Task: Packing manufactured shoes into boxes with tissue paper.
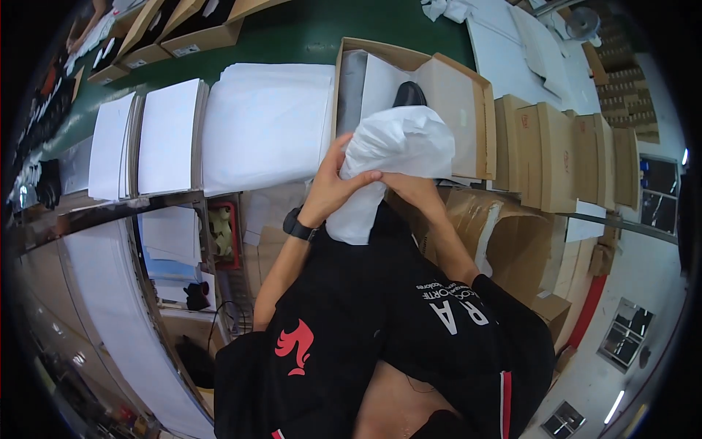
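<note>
The surface [73,221] runs across the view, mostly covered, its dark near edge bending at both ends. Behind it lies a green stretch [300,40]; whether floor or belt, I cannot tell. Below the surface, at the right, is a large torn carton [523,245].

On the surface, near the middle, an open box [490,139] has pale paper [384,79] inside. Just left of it lies a wide white paper stack [267,132], then two narrower stacks [168,139] further left. To the right, closed boxes [548,157] stand in a row. Below the surface, at the left, is a red crate [235,234].

A white paper bundle [401,143] is held up in front of the open box, covering part of it, with a loose tail hanging toward the person. What it wraps is hidden. The left hand [333,181] pinches the bundle's left side, thumb in front. The right hand [411,190] touches its lower edge; the paper hides its fingers, so I cannot tell how tightly they close. A black shoe [410,94] shows in the box, just beyond the bundle. A dark watch [297,224] circles the left wrist.
</note>
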A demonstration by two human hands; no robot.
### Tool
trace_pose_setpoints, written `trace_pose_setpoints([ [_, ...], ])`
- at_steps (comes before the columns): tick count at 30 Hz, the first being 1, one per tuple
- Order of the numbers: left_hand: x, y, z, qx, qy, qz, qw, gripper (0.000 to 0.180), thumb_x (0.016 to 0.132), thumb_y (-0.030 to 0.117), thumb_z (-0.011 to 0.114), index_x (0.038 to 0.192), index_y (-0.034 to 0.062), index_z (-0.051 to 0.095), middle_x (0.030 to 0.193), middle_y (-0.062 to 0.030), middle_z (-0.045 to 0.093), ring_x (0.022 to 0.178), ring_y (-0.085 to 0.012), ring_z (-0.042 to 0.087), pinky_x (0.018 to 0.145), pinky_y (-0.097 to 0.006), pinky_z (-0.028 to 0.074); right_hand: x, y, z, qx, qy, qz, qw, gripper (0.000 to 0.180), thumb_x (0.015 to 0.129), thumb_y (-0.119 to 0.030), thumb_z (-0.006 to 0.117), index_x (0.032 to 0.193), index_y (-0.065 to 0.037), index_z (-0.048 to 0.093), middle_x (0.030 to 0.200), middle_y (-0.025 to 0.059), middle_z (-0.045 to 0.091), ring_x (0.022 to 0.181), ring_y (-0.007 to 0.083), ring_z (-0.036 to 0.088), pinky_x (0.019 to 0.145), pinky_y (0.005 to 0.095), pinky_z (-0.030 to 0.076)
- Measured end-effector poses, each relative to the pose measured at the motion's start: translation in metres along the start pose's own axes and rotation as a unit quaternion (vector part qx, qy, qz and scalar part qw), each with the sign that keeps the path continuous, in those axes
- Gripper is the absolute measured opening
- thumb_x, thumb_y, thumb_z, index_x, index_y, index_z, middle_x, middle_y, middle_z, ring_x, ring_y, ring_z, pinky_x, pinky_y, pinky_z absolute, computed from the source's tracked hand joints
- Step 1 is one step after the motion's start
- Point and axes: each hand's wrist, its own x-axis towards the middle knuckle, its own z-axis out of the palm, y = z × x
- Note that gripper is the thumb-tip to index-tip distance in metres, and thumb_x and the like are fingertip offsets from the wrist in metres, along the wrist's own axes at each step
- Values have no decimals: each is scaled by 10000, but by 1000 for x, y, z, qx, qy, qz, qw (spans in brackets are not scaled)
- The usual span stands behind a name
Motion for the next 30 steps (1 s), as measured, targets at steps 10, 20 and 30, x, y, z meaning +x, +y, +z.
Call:
trace_pose_setpoints([
  [10,76,-57,42,154,-92,-27,983,421,960,170,658,1352,40,578,1060,-57,709,961,-88,622,832,-273,501,23,25,-107,-10,-19,-56,998,644,758,-19,804,1360,-79,582,1410,142,492,1224,277,559,1043,372,447],
  [20,126,-50,66,-298,-27,-276,914,585,1055,332,485,1549,71,310,1407,-150,536,1274,-236,531,1095,-389,420,69,43,-155,-177,-253,-100,946,761,729,-593,800,1361,-211,620,1579,238,259,1403,466,337,1145,517,333],
  [30,158,-44,76,-56,-25,-188,980,656,942,-26,611,1533,60,339,1330,-113,599,1176,-159,591,982,-303,493,110,54,-174,86,-204,117,968,627,845,-57,761,1416,-12,505,1252,145,633,1073,203,646,925,325,522],
])
